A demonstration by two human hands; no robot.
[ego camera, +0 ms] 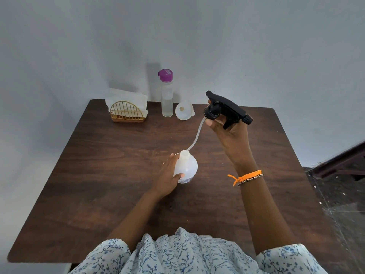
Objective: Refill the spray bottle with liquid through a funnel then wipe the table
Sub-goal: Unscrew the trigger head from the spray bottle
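left hand (167, 175) grips white spray bottle (186, 168) upright at surface (98, 175) centre | right hand (227, 131) holds black trigger head (227, 110) raised at 1 o'clock, dip tube (195, 135) end in bottle neck | funnel (184, 111) and purple-capped refill bottle (166, 95) at 12 o'clock | napkin holder (127, 112) at 11 o'clock

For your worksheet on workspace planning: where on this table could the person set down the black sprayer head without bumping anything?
Bare table lies right of the spray bottle, below the right hand holding the sprayer head, and along the left side. Crowded: the back edge, with napkin holder, water bottle and funnel.
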